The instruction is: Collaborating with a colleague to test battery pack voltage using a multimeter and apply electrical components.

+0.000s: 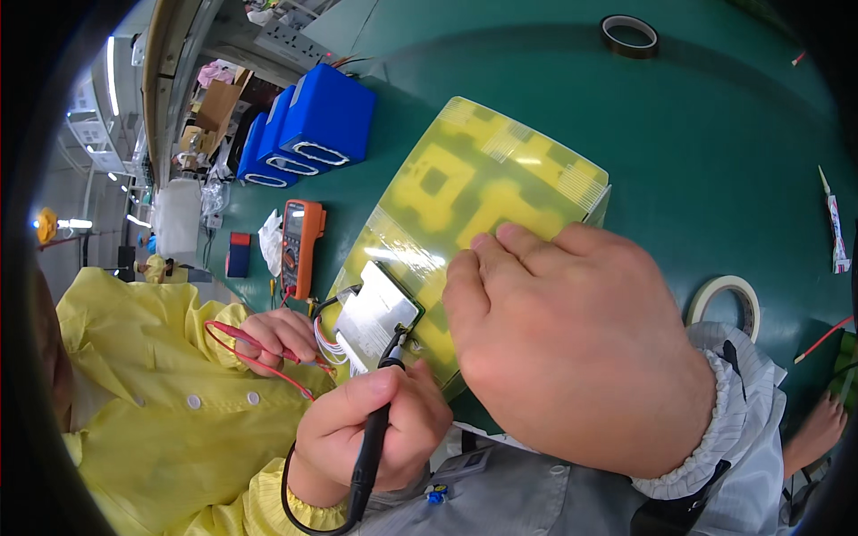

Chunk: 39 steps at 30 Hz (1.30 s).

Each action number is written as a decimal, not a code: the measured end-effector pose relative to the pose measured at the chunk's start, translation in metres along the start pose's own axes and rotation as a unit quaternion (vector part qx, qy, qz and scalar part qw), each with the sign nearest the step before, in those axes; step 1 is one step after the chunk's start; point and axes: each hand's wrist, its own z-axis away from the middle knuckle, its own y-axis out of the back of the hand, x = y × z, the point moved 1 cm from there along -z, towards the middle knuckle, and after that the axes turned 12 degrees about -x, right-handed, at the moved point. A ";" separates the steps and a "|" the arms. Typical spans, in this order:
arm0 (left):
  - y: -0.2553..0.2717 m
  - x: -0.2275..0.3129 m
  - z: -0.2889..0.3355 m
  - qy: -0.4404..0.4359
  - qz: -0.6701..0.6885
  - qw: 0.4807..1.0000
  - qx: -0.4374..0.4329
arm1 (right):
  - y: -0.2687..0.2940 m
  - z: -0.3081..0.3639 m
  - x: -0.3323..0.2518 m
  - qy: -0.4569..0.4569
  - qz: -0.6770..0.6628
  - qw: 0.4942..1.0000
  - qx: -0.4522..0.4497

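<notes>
My right hand (572,348), in a grey striped sleeve, lies on a yellow, film-wrapped battery pack (429,188), its bent fingers resting on the top; no grip shows. My left hand is out of view. On the pack's near end sits a circuit board with a silver metal plate (371,308), white wires leaving its side. A co-worker in yellow holds a black test probe (371,447), its tip at the board's edge below my fingers. The co-worker's other hand (277,338) has a red test probe (237,332) near the wires.
An orange multimeter (302,250) lies left of the pack on the green table (715,161). Behind it stand several blue battery packs (329,116). A dark tape roll (629,37) is at the far side, a cream one (722,299) beside my wrist. A small tube (836,232) lies right.
</notes>
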 end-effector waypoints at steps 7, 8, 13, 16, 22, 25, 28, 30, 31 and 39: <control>-0.002 -0.006 -0.002 -0.037 -0.116 0.992 -0.015 | 0.001 0.000 0.000 0.020 -0.010 0.999 0.027; -0.002 -0.008 -0.005 -0.024 -0.111 0.993 -0.017 | 0.000 0.000 0.001 0.019 -0.010 0.999 0.027; -0.005 -0.011 -0.008 -0.048 -0.118 0.992 -0.014 | 0.001 -0.003 0.004 0.010 0.005 1.000 0.004; 0.001 -0.022 -0.006 -0.014 -0.086 0.996 -0.021 | 0.009 -0.008 -0.003 0.004 0.006 0.999 -0.041; -0.001 0.003 -0.016 0.030 0.074 0.996 0.032 | 0.000 -0.009 -0.004 0.011 0.049 0.998 0.046; 0.001 0.003 -0.018 0.074 0.082 0.992 0.058 | 0.005 -0.006 -0.010 -0.016 0.020 0.999 0.025; 0.003 0.001 -0.018 0.092 0.075 0.992 0.049 | 0.013 -0.006 -0.018 -0.012 0.049 0.998 0.025; 0.003 0.001 -0.019 0.102 0.080 0.990 0.048 | 0.013 -0.008 -0.017 -0.006 0.052 0.998 0.022; 0.003 0.002 -0.019 0.104 0.080 0.990 0.046 | 0.013 -0.009 -0.017 -0.006 0.048 0.999 0.020; -0.001 -0.001 -0.021 0.113 0.045 0.991 0.052 | 0.014 -0.009 -0.015 -0.005 0.045 0.999 0.025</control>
